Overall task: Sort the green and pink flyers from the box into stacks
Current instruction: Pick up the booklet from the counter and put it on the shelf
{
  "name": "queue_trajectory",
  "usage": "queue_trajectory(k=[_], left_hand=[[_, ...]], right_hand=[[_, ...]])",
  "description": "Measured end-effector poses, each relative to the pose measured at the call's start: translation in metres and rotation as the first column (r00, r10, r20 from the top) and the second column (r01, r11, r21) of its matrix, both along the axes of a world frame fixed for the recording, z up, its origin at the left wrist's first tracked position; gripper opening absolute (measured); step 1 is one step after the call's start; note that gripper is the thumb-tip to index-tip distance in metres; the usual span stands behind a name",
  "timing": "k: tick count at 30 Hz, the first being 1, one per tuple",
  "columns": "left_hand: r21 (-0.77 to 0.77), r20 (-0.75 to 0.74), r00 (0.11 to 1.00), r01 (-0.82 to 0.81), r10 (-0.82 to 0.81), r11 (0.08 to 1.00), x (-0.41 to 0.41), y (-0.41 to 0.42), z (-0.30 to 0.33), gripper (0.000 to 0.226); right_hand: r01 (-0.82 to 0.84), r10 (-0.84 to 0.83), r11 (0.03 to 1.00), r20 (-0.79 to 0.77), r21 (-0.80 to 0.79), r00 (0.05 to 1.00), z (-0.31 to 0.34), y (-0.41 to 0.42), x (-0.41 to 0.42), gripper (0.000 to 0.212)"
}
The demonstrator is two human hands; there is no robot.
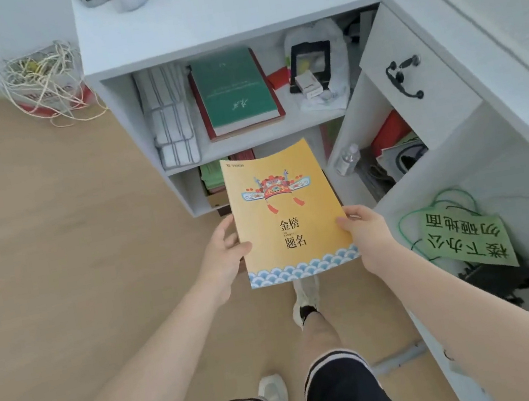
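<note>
I hold a yellow booklet (pixel 287 214) with a red headdress picture and blue waves in front of the white shelf unit. My left hand (pixel 226 251) grips its left edge, thumb on the cover. My right hand (pixel 363 231) grips its right edge the same way. Behind the booklet, on the lower shelf, sits a cardboard box (pixel 216 199) holding a stack of green flyers (pixel 212 175); most of the box is hidden. No pink flyers can be made out.
The upper shelf carries folded white cloths (pixel 170 114), a green book (pixel 233 89) on a red one, and a bagged black frame (pixel 311 64). An open cabinet door (pixel 416 72), a water bottle (pixel 348 159), and a green handwritten sign (pixel 466 237) are to the right. A basket of strings (pixel 43 82) stands on the wooden floor.
</note>
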State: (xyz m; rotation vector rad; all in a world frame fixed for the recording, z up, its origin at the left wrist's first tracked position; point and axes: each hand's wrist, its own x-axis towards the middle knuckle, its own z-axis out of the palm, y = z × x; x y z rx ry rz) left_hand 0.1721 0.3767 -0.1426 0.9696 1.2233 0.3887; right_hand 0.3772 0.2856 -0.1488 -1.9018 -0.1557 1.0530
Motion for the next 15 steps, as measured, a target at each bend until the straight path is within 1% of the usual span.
queue_trajectory(k=[4, 7, 9, 11, 13, 15], left_hand=[[0.005, 0.016, 0.999, -0.031, 0.031, 1.000, 0.040, 0.071, -0.034, 0.063], [0.020, 0.033, 0.992, -0.119, 0.118, 0.993, 0.081, 0.121, -0.053, 0.060], [0.026, 0.041, 0.984, -0.176, 0.175, 0.984, 0.103, 0.152, -0.064, 0.059], [0.031, 0.055, 0.978, -0.204, 0.203, 0.978, 0.116, 0.179, -0.078, 0.056], [0.047, 0.064, 0.969, -0.243, 0.240, 0.969, 0.125, 0.207, -0.094, 0.050], [0.083, 0.096, 0.953, -0.295, 0.287, 0.952, 0.133, 0.236, -0.117, 0.039]], right_hand=[[-0.038, 0.038, 0.999, -0.003, 0.027, 0.999, -0.035, 0.077, 0.043, 0.014], [-0.054, 0.054, 0.998, -0.005, 0.035, 0.999, -0.063, 0.138, 0.079, 0.016], [-0.049, 0.051, 0.997, -0.025, 0.056, 0.998, -0.075, 0.174, 0.100, 0.014], [-0.048, 0.050, 0.996, -0.034, 0.069, 0.998, -0.088, 0.203, 0.116, 0.014], [-0.048, 0.051, 0.995, -0.032, 0.086, 0.998, -0.103, 0.231, 0.127, 0.012], [-0.040, 0.042, 0.991, -0.017, 0.124, 0.999, -0.126, 0.262, 0.135, 0.013]])
